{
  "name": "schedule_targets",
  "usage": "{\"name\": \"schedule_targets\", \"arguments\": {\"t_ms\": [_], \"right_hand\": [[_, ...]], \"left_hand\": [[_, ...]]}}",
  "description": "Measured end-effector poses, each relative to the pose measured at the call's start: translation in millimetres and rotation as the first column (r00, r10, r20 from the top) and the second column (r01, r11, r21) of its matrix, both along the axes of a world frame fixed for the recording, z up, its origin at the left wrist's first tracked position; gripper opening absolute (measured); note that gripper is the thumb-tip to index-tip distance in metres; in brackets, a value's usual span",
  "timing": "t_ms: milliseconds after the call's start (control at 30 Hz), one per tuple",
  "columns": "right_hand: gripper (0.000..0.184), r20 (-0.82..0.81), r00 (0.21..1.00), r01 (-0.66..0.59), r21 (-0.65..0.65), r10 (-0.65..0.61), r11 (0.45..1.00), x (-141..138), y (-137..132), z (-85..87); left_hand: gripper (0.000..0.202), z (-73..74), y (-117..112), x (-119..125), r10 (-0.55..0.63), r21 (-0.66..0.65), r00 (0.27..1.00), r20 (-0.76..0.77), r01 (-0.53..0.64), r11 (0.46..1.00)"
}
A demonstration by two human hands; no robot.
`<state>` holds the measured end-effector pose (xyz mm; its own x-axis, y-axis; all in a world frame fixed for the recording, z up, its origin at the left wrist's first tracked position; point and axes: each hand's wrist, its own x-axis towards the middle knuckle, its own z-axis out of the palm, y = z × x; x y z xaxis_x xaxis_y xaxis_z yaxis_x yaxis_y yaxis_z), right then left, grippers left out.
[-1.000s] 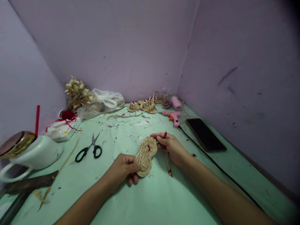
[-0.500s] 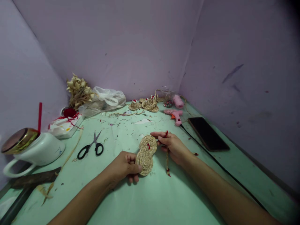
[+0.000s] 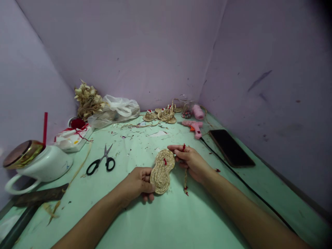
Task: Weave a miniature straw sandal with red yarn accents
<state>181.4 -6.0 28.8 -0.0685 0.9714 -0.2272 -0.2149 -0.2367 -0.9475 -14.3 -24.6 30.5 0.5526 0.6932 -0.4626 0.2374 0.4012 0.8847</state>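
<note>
The long straw sole [image 3: 162,174], pointing far, is pinched at its near end by the left hand [image 3: 140,185], the braid [image 3: 185,177] held right of it by the right hand [image 3: 193,162]

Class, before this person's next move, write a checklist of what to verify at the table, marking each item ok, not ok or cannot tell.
1. Coiled piece held: ok; the left hand grips its near end.
2. Braid in the right hand: ok; its lower end hangs below the fingers.
3. Scissors closed: not ok; the blades stand open.
4. Glue gun hot: cannot tell; heat does not show.
5. Black cord clear of the right hand: ok; it passes to that hand's right.
</note>
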Motion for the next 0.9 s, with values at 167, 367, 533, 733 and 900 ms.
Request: {"name": "schedule_targets", "arguments": {"t_ms": [167,367,533,733,900], "right_hand": [[0.022,0.061,0.997,-0.039,-0.042,0.042,0.998,-4.7,-2.0,3.1],[0.028,0.018,0.997,-0.078,0.009,0.078,0.997,-11.0,-6.8,1.8],[0.03,-0.013,0.99,-0.139,0.027,0.14,0.99,-12.8,-9.3,2.1],[0.031,-0.09,0.98,-0.174,0.017,0.175,0.985,-12.0,-10.3,2.9],[0.032,-0.145,0.978,-0.155,-0.01,0.152,0.988,-13.0,-10.0,0.7]], "left_hand": [[0.026,3.6,-0.2,-1.1,0.032,0.037,0.999,0.029,-0.033,0.999],[0.032,3.8,-14.6,7.6,0.027,-0.035,0.985,0.173,-0.021,0.999],[0.027,0.1,-21.8,12.1,-0.015,-0.056,0.972,0.233,0.029,0.998],[0.025,0.7,-21.4,12.2,-0.016,-0.061,0.965,0.262,0.033,0.998],[0.027,5.2,-16.4,9.4,-0.021,-0.079,0.974,0.226,0.04,0.996]]}}
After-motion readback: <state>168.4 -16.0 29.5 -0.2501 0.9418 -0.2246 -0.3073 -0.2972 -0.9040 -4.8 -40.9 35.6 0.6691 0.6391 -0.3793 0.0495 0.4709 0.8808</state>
